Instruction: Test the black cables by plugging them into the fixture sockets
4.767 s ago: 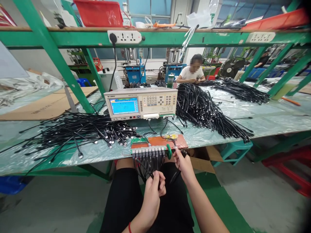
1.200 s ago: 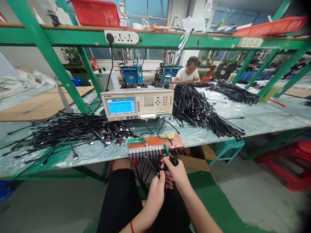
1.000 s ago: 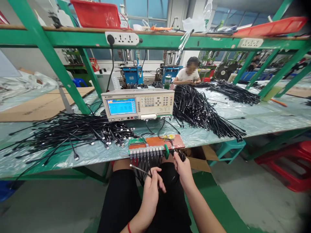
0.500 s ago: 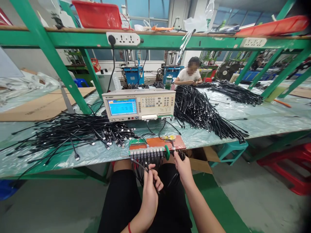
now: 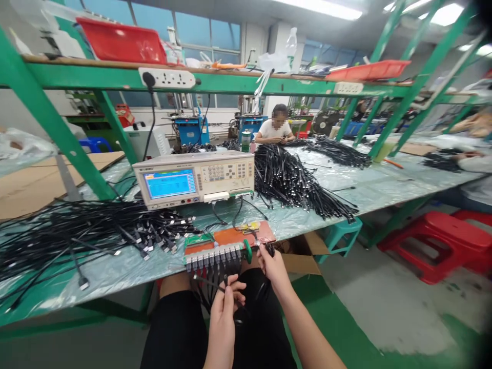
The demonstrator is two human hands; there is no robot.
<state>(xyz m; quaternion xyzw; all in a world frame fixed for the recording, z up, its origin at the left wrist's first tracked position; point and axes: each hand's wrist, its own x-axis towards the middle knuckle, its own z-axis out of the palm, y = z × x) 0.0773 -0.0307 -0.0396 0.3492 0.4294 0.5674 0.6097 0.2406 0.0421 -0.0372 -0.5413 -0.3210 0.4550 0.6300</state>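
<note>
My left hand point(image 5: 226, 310) is closed on a black USB cable point(image 5: 207, 281), whose end points left below the test fixture. A row of black cable plugs point(image 5: 211, 261) sits in the silver-edged test fixture point(image 5: 220, 251) at the table's front edge, with their cords hanging over my lap. To the right of that row stands a green ring-shaped part point(image 5: 248, 251). My right hand point(image 5: 272, 265) pinches a black cable plug point(image 5: 270, 249) at the fixture's right end; fingers partly cover it. An orange board point(image 5: 232, 236) with thin wires lies behind the row.
A bench tester point(image 5: 196, 179) with a lit screen stands behind the fixture. Loose black cables point(image 5: 96, 225) lie left, a large cable bundle point(image 5: 295, 179) right. A green shelf beam point(image 5: 230, 84) crosses above. Red stools point(image 5: 426, 241) stand at right; a co-worker point(image 5: 277, 128) sits across the table.
The view has swung right, so the scene sits further left, and another person's arm shows at the far right. Both hands keep nearly the same places by the fixture.
</note>
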